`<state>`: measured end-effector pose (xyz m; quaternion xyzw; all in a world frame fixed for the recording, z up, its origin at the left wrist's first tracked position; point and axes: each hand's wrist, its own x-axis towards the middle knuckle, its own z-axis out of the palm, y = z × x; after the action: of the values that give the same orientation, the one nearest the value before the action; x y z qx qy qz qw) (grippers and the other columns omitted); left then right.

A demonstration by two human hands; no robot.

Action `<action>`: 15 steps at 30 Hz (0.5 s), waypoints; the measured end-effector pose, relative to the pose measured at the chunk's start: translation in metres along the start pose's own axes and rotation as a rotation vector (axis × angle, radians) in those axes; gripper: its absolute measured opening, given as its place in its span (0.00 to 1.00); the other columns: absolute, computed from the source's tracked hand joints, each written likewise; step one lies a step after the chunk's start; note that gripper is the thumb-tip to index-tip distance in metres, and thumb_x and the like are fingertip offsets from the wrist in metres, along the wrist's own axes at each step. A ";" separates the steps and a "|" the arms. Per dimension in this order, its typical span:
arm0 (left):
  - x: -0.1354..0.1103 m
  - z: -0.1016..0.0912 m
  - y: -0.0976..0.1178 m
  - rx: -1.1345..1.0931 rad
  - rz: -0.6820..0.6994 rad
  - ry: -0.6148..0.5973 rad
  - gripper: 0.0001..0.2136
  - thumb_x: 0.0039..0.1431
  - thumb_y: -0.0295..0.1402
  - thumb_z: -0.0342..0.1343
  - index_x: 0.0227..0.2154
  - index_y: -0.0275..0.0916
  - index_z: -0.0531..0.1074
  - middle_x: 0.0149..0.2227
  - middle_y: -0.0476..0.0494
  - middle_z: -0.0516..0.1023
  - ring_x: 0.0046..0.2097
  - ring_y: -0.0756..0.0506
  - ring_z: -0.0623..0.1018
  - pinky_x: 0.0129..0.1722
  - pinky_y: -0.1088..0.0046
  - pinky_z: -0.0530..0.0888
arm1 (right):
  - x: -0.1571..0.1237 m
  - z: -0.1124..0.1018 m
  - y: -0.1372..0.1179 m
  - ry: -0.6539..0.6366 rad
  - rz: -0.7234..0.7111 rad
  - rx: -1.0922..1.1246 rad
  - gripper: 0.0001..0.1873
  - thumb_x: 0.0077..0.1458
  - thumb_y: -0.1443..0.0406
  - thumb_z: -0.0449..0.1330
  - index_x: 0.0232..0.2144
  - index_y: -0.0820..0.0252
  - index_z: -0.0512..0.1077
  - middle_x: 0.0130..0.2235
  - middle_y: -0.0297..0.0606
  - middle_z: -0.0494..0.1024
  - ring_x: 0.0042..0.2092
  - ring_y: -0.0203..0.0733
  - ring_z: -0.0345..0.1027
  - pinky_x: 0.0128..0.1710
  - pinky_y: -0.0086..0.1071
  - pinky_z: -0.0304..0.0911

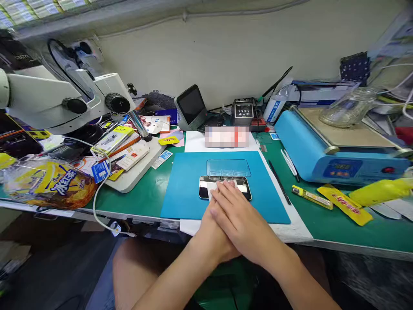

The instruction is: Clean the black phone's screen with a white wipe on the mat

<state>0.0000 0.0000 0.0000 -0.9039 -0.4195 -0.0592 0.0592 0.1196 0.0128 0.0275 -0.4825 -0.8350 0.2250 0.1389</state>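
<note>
A smartphone (202, 192) with a dark, shiny screen lies crosswise on a blue work mat (180, 185). On its screen sits a small white wipe (211, 187), partly covered by fingers. My left hand (211, 232) presses down on this wipe, its own fingers largely hidden. Over it lies my right hand (237, 217), flat, with fingers stretched out across the back of the left. Just beyond the phone, a clear glass screen protector (228, 167) with a dark border rests on the mat.
A microscope (93, 99) stands at left beside a bagged iced-tea bottle (54, 181). At right are a blue heating plate (322, 161) bearing a glass jar (350, 107), a black pen-like tool (279, 181), tweezers (289, 162) and a yellow knife (312, 197). Behind stands a small-screen device (192, 107).
</note>
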 end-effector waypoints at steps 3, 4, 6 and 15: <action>0.024 -0.004 -0.019 -0.018 0.009 -0.038 0.33 0.73 0.42 0.47 0.73 0.27 0.53 0.74 0.26 0.56 0.74 0.27 0.58 0.68 0.41 0.63 | 0.025 -0.014 0.006 0.002 -0.002 0.006 0.37 0.74 0.49 0.38 0.70 0.65 0.63 0.74 0.46 0.55 0.76 0.59 0.41 0.74 0.62 0.42; 0.028 -0.005 -0.021 -0.022 0.009 -0.039 0.33 0.72 0.41 0.47 0.73 0.27 0.52 0.74 0.26 0.56 0.74 0.27 0.58 0.69 0.42 0.63 | 0.029 -0.016 0.006 0.004 0.006 0.013 0.37 0.73 0.49 0.38 0.69 0.65 0.64 0.74 0.46 0.57 0.76 0.58 0.43 0.74 0.62 0.43; 0.026 -0.004 -0.020 -0.028 0.006 -0.028 0.33 0.72 0.41 0.48 0.73 0.27 0.52 0.74 0.27 0.56 0.74 0.28 0.57 0.70 0.43 0.61 | 0.027 -0.018 0.003 0.006 0.021 0.024 0.37 0.73 0.48 0.39 0.69 0.66 0.64 0.74 0.46 0.57 0.76 0.58 0.45 0.74 0.60 0.45; 0.022 -0.003 -0.011 -0.072 0.045 -0.013 0.33 0.72 0.44 0.49 0.72 0.28 0.56 0.74 0.28 0.57 0.76 0.28 0.52 0.72 0.43 0.55 | 0.013 -0.010 0.009 0.040 0.045 0.012 0.36 0.73 0.48 0.41 0.70 0.63 0.63 0.75 0.44 0.54 0.76 0.58 0.41 0.75 0.59 0.42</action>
<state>0.0054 0.0232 0.0067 -0.9150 -0.3970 -0.0673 0.0254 0.1241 0.0306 0.0320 -0.5045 -0.8197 0.2234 0.1536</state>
